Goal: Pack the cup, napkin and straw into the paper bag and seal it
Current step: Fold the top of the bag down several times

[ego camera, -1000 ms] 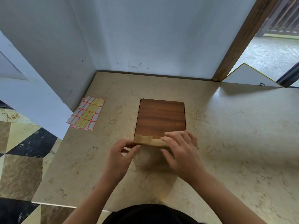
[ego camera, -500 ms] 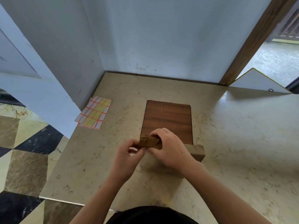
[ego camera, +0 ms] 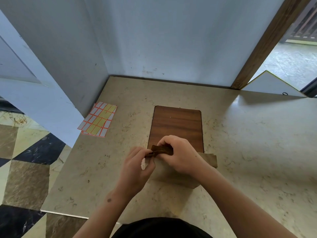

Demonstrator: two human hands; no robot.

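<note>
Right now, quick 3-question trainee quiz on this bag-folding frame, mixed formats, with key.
1. True or false: the right hand holds the folded top of the paper bag.
2. Multiple choice: the sticker sheet lies (A) on the wooden board, (B) on the counter to the left of the board, (C) inside the bag.
3. Fill in: the left hand pinches the fold's ____ end.

Key: 1 true; 2 B, it lies apart from the wooden board; 3 left. A small white piece shows at the left hand's fingers; what it is cannot be told.
</note>
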